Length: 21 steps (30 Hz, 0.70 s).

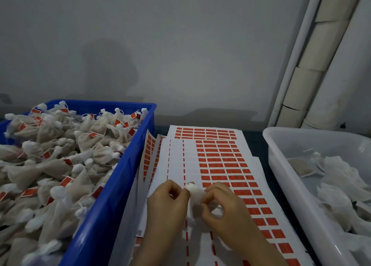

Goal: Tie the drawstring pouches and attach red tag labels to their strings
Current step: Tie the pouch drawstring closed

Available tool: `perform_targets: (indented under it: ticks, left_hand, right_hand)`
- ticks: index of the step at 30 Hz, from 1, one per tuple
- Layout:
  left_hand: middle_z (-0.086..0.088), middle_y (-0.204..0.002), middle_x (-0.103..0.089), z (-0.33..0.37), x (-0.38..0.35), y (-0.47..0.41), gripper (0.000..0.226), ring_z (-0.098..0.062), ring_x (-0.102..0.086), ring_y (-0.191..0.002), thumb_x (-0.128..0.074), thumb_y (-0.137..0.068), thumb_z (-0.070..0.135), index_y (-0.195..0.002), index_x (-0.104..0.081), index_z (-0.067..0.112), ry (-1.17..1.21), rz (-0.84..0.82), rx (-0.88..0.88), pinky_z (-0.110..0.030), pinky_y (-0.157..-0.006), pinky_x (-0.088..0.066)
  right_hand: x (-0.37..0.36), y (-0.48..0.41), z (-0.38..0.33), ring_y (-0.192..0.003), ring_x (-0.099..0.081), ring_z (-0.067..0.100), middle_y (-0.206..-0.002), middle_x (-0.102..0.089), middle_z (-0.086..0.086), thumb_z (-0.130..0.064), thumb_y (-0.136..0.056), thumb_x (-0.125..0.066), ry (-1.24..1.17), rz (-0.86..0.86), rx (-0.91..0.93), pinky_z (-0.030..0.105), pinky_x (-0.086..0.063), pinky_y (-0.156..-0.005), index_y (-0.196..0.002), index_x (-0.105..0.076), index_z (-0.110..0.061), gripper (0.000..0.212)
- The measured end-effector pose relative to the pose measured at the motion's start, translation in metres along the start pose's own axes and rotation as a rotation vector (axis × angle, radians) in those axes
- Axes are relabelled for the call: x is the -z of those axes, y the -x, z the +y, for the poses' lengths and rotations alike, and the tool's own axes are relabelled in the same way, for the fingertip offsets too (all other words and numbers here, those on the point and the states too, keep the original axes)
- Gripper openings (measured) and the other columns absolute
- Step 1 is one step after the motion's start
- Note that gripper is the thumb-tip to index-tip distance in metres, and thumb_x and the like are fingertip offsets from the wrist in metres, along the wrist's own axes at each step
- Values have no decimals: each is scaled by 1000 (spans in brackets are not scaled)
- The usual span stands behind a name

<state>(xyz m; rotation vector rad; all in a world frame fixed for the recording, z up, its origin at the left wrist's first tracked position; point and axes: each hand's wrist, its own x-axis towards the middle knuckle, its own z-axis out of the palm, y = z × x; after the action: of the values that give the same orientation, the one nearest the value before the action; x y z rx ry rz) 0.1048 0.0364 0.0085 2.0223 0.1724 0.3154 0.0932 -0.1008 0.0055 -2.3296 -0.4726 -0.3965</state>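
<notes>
A small white drawstring pouch (195, 197) is held between both hands over the label sheets. My left hand (166, 203) pinches its gathered top from the left. On the right side my right hand (222, 205) grips the pouch, with a thin string at its fingertips. A bit of red shows at the pouch's top. Sheets of red tag labels (222, 161) lie under the hands, with the left columns peeled off.
A blue crate (112, 189) at the left is heaped with tied pouches (66, 155) bearing red tags. At the right stands a white tub (281, 165) holding untied pouches (331, 177). A grey wall and white pipes stand behind.
</notes>
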Motion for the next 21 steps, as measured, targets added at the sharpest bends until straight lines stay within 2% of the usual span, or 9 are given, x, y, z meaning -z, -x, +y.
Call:
perform_targets:
  ticks: [2,4,7,9,10,12,17,19,21]
  left_hand:
    - [0,-58,-56,-3,0,-5,28,-11,-52,-56,-59,-85,17,-58,-55,17,100,-112,155,-17,-52,-39]
    - [-5,-64,-58,-4,0,-8,23,-15,-52,-58,-57,-87,20,-67,-61,11,209,-222,325,-25,-55,-47]
    - [-10,-68,-55,-5,-2,-9,20,-16,-50,-58,-57,-89,19,-75,-57,5,316,-303,523,-35,-73,-52]
    - [-13,-75,-56,-6,-2,-8,19,-22,-51,-68,-58,-88,21,-77,-55,5,278,-336,564,-39,-88,-49]
    - [-15,-81,-57,-6,-3,-7,20,-24,-51,-74,-60,-87,22,-79,-56,5,276,-345,567,-40,-93,-47]
    - [-13,-85,-62,-5,-2,-5,21,-22,-55,-76,-64,-84,27,-81,-62,7,359,-338,526,-39,-88,-49]
    - [4,-88,-76,-2,-2,1,16,-21,-66,-94,-63,-79,36,-86,-75,28,539,-375,352,-43,-90,-52]
    - [11,-83,-76,0,-3,2,15,-16,-67,-91,-62,-76,40,-80,-75,36,556,-375,304,-34,-81,-55]
    - [17,-79,-76,3,-2,3,14,-11,-68,-86,-62,-76,39,-72,-74,42,556,-351,273,-23,-69,-53]
  right_hand:
    - [-3,0,-2,-74,-50,-5,-85,-56,-15,-18,-76,-66,43,19,52,-1,-40,-73,-79,-62,-13,8]
    - [-5,1,-4,-69,-47,-7,-83,-65,-5,-19,-71,-65,93,16,85,0,-38,-71,-76,-63,-14,7]
    - [-7,1,-6,-66,-48,-4,-79,-68,-3,-20,-66,-67,128,5,88,-2,-33,-71,-74,-64,-16,10]
    - [-8,1,-6,-67,-47,-7,-78,-69,-3,-20,-66,-67,120,15,78,-2,-32,-72,-75,-65,-16,10]
    - [-9,1,-5,-68,-46,-7,-78,-69,-2,-19,-66,-66,119,28,85,-2,-31,-73,-75,-65,-15,10]
    - [-8,2,-5,-70,-47,-5,-78,-69,0,-17,-67,-66,114,28,91,-1,-31,-73,-75,-65,-14,9]
    - [-5,2,-7,-73,-54,3,-80,-70,1,-21,-74,-60,90,85,95,9,-41,-77,-78,-66,-13,11]
    - [-3,1,-12,-63,-61,4,-71,-71,-3,-26,-81,-54,132,148,122,11,-49,-69,-75,-65,-15,17]
    - [1,1,-17,-57,-65,4,-67,-71,-6,-32,-91,-39,171,180,173,6,-45,-65,-75,-65,-17,35]
